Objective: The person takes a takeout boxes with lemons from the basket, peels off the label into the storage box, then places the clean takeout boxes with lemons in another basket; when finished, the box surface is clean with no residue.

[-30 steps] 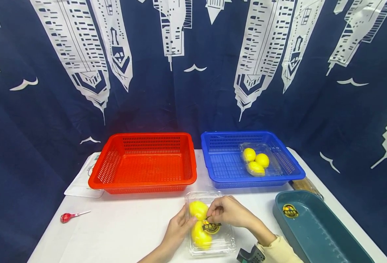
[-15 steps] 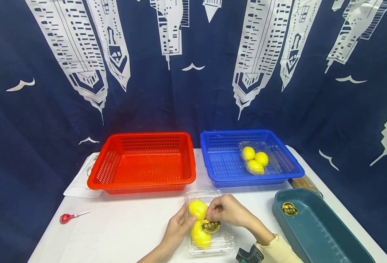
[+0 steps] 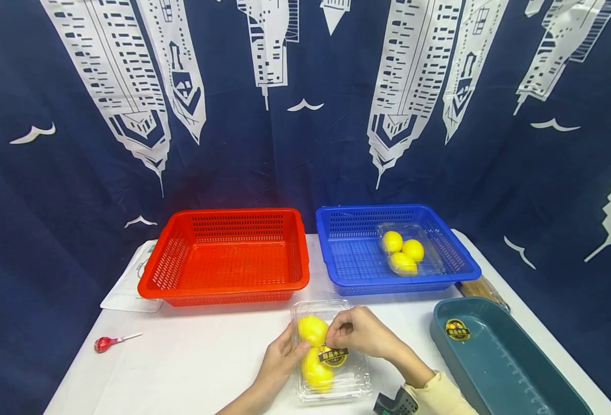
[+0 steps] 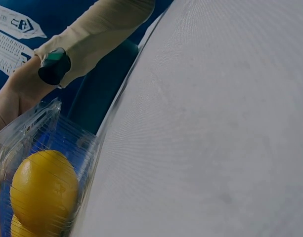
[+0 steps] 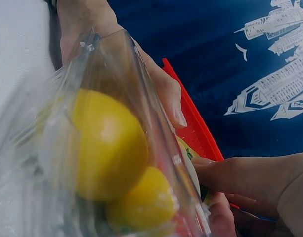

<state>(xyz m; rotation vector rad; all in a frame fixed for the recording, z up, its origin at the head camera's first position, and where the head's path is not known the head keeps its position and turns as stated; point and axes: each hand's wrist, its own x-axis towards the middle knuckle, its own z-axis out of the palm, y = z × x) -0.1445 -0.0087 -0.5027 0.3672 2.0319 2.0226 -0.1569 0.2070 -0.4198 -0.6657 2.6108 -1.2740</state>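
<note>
Little has changed over the last second: your left hand [image 3: 281, 363], your right hand [image 3: 361, 333] and the clear box [image 3: 351, 381] hold almost the same places, and the small shift of the whole head view looks like your head moving rather than your hands. For the work on the black-and-gold label [image 3: 334, 358], that seems to mean a steady stretch of fine fingerwork, with no visible move from one stage to another. Your left hand grips the box by its left side, thumb over the top and fingers along the wall, so the box lies just to the right of that palm, touching it. Your right hand reaches in from the other side with fingers curled, and its fingertips pinch the label at its upper edge; most of the label lies just below them, over the top of the box. How much of it is stuck down you cannot tell from here, since your fingers hide that edge. Under the plastic, two lemons [image 3: 317, 373] show clearly in the head view, close to the box's left side and partly behind your left thumb. The box is above the near part of the white table [image 3: 207, 363], in front of the red basket [image 3: 225, 287] and blue basket [image 3: 406, 283] and well apart from your lollipop [image 3: 103, 344]; whether its base rests flat, you cannot be sure.
</note>
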